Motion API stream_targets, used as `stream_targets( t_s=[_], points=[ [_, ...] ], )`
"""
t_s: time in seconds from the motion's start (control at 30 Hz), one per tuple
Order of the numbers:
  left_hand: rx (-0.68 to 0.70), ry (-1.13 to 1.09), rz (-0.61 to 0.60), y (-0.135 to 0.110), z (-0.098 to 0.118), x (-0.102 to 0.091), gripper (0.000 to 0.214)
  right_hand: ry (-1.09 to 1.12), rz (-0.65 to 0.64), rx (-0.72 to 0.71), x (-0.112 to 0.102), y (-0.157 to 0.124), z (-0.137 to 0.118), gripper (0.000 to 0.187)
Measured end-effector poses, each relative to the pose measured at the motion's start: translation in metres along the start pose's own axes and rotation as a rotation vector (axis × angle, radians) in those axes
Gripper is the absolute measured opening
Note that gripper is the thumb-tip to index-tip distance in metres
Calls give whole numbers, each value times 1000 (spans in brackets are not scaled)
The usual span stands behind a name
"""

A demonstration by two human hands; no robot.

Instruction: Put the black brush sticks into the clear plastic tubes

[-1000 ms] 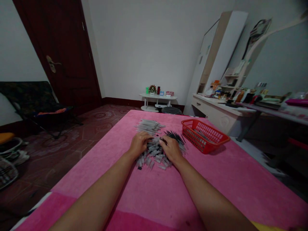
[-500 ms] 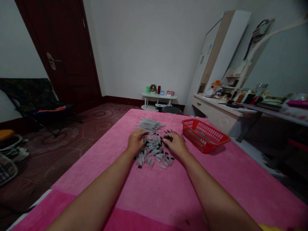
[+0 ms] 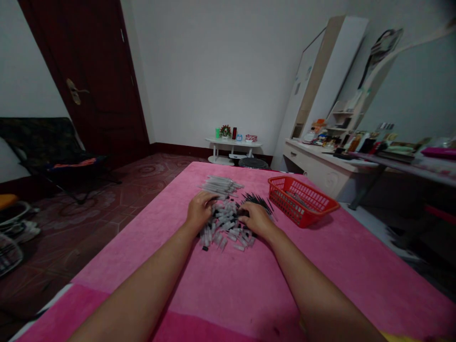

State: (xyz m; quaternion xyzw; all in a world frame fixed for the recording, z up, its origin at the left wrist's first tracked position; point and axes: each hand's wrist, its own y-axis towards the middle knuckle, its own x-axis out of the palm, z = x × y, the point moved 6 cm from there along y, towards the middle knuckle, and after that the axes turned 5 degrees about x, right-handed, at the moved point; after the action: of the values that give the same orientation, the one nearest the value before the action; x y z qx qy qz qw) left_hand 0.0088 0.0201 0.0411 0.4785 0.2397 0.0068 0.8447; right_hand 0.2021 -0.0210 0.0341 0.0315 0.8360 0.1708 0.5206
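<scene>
A heap of small grey tube-like pieces (image 3: pixel 225 227) lies on the pink cloth (image 3: pixel 221 289) in front of me. My left hand (image 3: pixel 199 211) rests on the heap's left side with its fingers curled into the pieces. On the right side my right hand (image 3: pixel 257 219) has its fingers bent onto the pieces, close to a bunch of thin black sticks (image 3: pixel 257 199). What either hand grips is hidden by the fingers. A tidy bundle of grey tubes (image 3: pixel 221 184) lies just beyond the heap.
A red plastic basket (image 3: pixel 301 200) stands to the right of the heap. Off the bed are a dark door (image 3: pixel 89 80), a black folding chair (image 3: pixel 53 152), a small white table (image 3: pixel 233 147) and a cluttered dressing desk (image 3: pixel 331 161) at the right.
My right hand moved out toward the black sticks and has come back onto the heap. My left hand has stayed on the left side, and the view shifted slightly.
</scene>
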Motion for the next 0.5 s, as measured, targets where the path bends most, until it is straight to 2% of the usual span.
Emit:
stream_targets(
  t_s=[0.1, 0.2, 0.33, 0.4, 0.5],
  points=[
    [-140, -181, 235, 6, -1, -13, 15, 95, 111, 103, -6, 2, 6, 11],
    [-319, -537, 396, 9, -3, -13, 15, 250, 189, 135, -8, 4, 7, 14],
    [-567, -908, 420, 5, -9, 4, 30, 419, 222, 96, -8, 7, -1, 20],
    [-645, -995, 407, 1, -11, 11, 35, 445, 217, 86, -8, 7, -5, 18],
    [-687, -1046, 394, -3, -10, 17, 39, 447, 204, 82, -8, 6, -9, 18]
  ],
)
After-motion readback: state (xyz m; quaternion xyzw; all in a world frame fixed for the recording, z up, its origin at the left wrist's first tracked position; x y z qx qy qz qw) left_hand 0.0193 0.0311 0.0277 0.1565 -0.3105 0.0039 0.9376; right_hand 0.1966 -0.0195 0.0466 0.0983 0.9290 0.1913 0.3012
